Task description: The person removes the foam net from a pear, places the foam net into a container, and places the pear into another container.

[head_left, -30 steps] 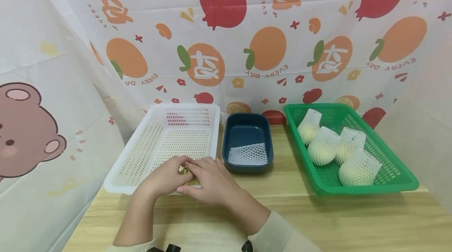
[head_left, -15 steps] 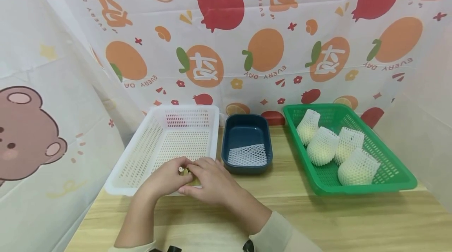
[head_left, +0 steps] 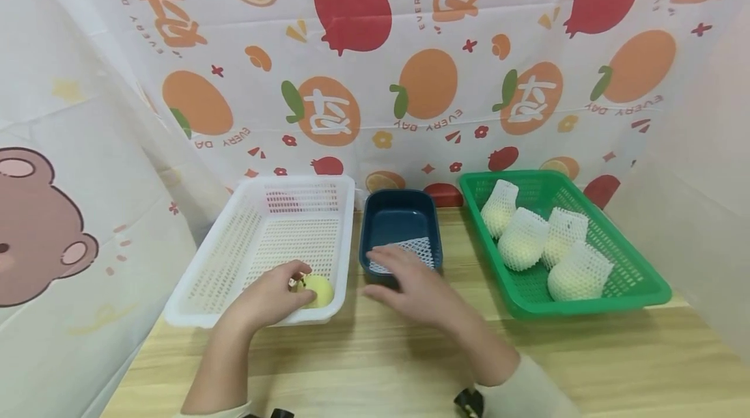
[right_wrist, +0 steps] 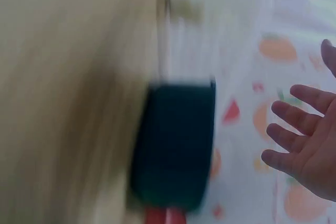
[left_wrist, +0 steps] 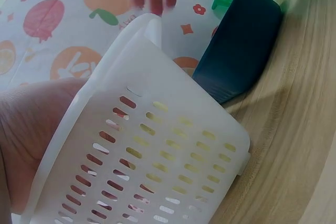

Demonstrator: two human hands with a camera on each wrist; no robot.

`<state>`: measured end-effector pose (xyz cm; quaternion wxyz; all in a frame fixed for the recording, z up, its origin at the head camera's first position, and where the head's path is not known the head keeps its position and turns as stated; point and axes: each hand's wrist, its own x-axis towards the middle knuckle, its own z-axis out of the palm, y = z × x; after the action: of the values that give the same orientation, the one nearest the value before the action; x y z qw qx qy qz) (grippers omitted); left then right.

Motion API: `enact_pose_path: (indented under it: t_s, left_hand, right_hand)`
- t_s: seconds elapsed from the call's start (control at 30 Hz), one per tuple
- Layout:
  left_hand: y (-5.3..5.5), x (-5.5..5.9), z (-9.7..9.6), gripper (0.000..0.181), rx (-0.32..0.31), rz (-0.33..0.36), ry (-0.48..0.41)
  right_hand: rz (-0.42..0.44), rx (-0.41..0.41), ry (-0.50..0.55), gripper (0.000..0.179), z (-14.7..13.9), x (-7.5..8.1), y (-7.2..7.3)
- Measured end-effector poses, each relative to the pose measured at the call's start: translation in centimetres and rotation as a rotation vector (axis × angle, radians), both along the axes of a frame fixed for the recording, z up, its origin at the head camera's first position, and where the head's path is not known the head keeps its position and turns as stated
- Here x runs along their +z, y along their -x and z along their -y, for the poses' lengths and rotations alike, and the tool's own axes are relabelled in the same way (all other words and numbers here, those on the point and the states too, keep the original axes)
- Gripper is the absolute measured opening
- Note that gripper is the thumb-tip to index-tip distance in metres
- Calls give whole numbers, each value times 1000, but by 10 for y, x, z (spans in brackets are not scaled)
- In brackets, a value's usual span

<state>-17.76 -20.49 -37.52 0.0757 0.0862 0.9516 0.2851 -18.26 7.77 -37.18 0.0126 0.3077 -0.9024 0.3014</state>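
Note:
In the head view a round, pale yellow fruit [head_left: 319,290] lies in the front right corner of the white basket [head_left: 342,262]. My left hand [head_left: 266,297] reaches over the front rim and holds the fruit from its left side, thumb and forefinger against it. Through the slots of the basket wall the fruit shows yellow in the left wrist view. My right hand [head_left: 416,288] hovers with spread fingers at the front of the dark blue box [head_left: 404,200], partly covering the white foam net [head_left: 420,249] inside. Nothing is in the right hand [right_wrist: 310,129].
To the right stands a green basket [head_left: 586,308] with several pale fruits in white foam nets [head_left: 523,242]. The blue box sits between the two baskets on the wooden table [head_left: 375,366]. A fruit-printed cloth [head_left: 375,99] hangs behind them.
My right hand has left the fruit and moved right, to the front of the blue box. The fruit, formerly mostly covered by both hands, now shows under the left hand.

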Motion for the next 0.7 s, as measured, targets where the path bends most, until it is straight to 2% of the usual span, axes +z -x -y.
enact_pose_path:
  t_s: [0.17, 0.33, 0.6, 0.7]
  left_hand:
    - [0, -1, 0, 50, 6, 7, 8]
    - [0, 0, 0, 52, 15, 13, 6]
    - [2, -2, -1, 48, 8, 8, -8]
    - [2, -3, -2, 49, 12, 9, -5]
  right_hand:
    - [-60, -157, 56, 61, -64, 12, 3]
    - [-101, -302, 62, 61, -126, 20, 8]
    - [-198, -483, 26, 60, -226, 14, 9]
    - [-192, -545, -5, 65, -258, 10, 6]
